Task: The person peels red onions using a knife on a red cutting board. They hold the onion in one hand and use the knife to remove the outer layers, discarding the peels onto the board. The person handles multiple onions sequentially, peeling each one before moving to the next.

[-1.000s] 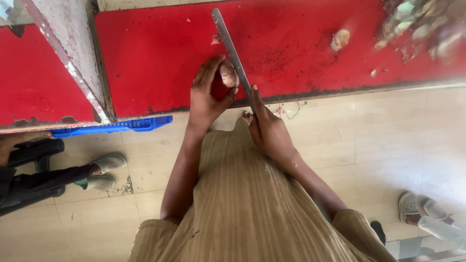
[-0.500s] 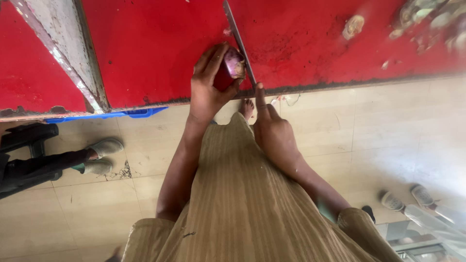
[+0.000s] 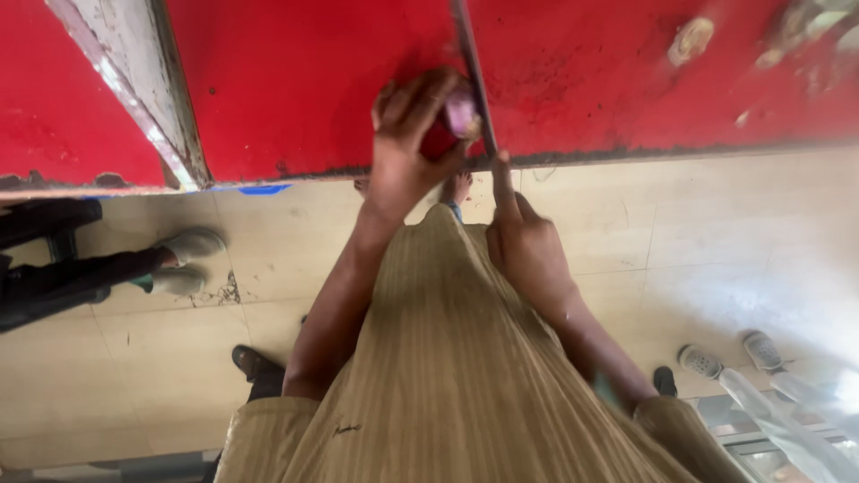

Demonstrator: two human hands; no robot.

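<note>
Moved since earlier: knife (image 3: 472,80) blade now deeper against the onion (image 3: 461,112). Left hand (image 3: 407,148) curled round the onion at the red table's (image 3: 295,80) near edge. Right hand (image 3: 528,246) closed on the knife handle, forefinger extended. Cut under way.

A red work surface (image 3: 295,80) with a worn, dark front edge is seen beyond the hands. To their left, a grey-white strip (image 3: 134,80) is set slantwise across the red. Pale scraps (image 3: 693,40) are scattered on the surface up and to the right of the hands. Below the edge, a beige tiled floor (image 3: 716,233) is shown. A striped tan garment (image 3: 456,376) is spread beneath the hands. Far to the left, dark-sleeved legs (image 3: 63,282) ending in grey shoes (image 3: 183,259) are seen. Light sandals (image 3: 729,356) are placed low to the right, and a dark shoe (image 3: 250,362) low to the left.
</note>
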